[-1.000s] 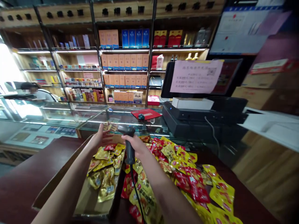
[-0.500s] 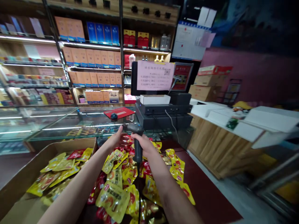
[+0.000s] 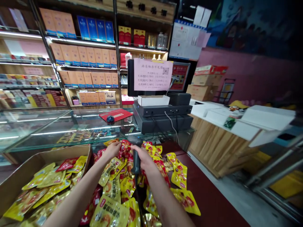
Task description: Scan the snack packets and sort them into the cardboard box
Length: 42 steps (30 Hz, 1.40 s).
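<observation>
Surface: a dark red tabletop [image 3: 210, 201] is being covered over much of its area by yellow, gold and red snack pouches [image 3: 110, 211].
Room: the far side is being bordered by a glass display counter [image 3: 81, 121]; a monitor [image 3: 131, 78] is being partly covered by a pink notice [image 3: 152, 75], and shelves of orange boxes [image 3: 91, 57] are being lit behind.
Barcode scanner: the scanner [image 3: 136, 164] is being held by its handle, nearly upright, over the middle of the pouches; its head is being blurred.
Right hand: the handle is being enclosed by the fingers of the right hand [image 3: 145, 158].
Left hand: the left hand [image 3: 113, 150] is being held just left of the scanner, fingers bent beside a red pouch [image 3: 126, 147]; whether it is being gripped cannot be told.
Edges: the left is being bounded by a pouch-filled cardboard tray [image 3: 59, 152]; tabletop is being exposed between the rightmost pouches and the right edge.
</observation>
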Each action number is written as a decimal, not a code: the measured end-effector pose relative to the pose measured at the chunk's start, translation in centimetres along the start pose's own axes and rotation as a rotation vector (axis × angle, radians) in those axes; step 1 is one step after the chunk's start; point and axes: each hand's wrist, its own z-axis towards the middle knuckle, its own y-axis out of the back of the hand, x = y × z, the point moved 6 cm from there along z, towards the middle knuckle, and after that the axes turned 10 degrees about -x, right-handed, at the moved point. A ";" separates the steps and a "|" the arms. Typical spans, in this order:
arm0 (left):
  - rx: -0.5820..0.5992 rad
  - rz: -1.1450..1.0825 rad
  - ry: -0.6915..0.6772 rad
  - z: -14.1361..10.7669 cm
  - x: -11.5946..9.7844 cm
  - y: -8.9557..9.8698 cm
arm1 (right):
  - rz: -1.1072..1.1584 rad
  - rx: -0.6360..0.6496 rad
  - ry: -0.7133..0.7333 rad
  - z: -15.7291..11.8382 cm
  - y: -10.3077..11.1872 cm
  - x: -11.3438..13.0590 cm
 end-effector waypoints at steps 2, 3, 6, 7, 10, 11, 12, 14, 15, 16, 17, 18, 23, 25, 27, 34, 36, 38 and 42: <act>0.003 -0.032 0.001 -0.1 0.3 -0.1 | 0.018 0.000 0.002 0.0 -0.4 -0.3; 0.002 -0.052 -0.003 -0.2 0.3 -0.2 | 0.040 0.011 0.005 -0.1 -0.6 -0.4; 0.022 -0.162 -0.003 -1.0 0.1 -0.3 | 0.124 0.085 0.007 -0.6 -1.4 -0.2; 0.053 -0.215 0.002 -1.3 -0.2 -0.5 | 0.141 0.116 -0.001 -0.8 -1.8 0.0; 0.180 -0.373 0.013 -2.1 -1.1 -0.5 | 0.177 0.201 -0.026 -1.9 -2.7 0.9; 0.205 -0.422 0.028 -2.2 -1.3 -0.3 | 0.199 0.220 -0.028 -2.3 -2.9 1.2; 0.215 -0.473 0.059 -2.3 -1.5 0.0 | 0.226 0.234 -0.026 -2.7 -3.0 1.6; 0.213 -0.583 0.152 -2.3 -1.6 0.6 | 0.275 0.232 -0.002 -3.4 -2.8 2.4; 0.215 -0.638 0.194 -2.3 -1.6 0.9 | 0.277 0.218 0.015 -3.8 -2.5 2.6; 0.223 -0.688 0.222 -2.3 -1.7 1.0 | 0.262 0.198 0.031 -4.3 -2.1 2.8; 0.226 -0.732 0.238 -2.3 -1.8 1.1 | 0.230 0.176 0.043 -4.9 -1.7 2.8; 0.221 -0.770 0.245 -2.3 -1.8 1.3 | 0.182 0.157 0.046 -5.5 -1.3 2.7; 0.136 -0.855 0.251 -1.7 -1.6 1.4 | -0.182 0.151 0.035 -8.8 -0.7 1.2; 0.105 -0.874 0.242 -1.5 -1.6 1.4 | -0.271 0.157 0.075 -9.5 -0.9 0.6; 0.088 -0.899 0.227 -1.5 -1.8 1.4 | -0.316 0.135 0.114 -9.6 -1.0 0.0; 0.066 -0.896 0.199 -1.9 -2.5 1.8 | -0.369 0.091 0.188 -9.4 -1.7 -0.2; 0.051 -0.884 0.192 -1.9 -2.6 2.0 | -0.370 0.088 0.186 -9.6 -2.0 -0.1; 0.052 -0.884 0.184 -2.0 -2.7 2.1 | -0.386 0.079 0.181 -9.8 -2.2 0.0; 0.075 -0.908 0.183 -2.3 -3.2 2.2 | -0.416 0.053 0.189 -10.1 -2.5 0.1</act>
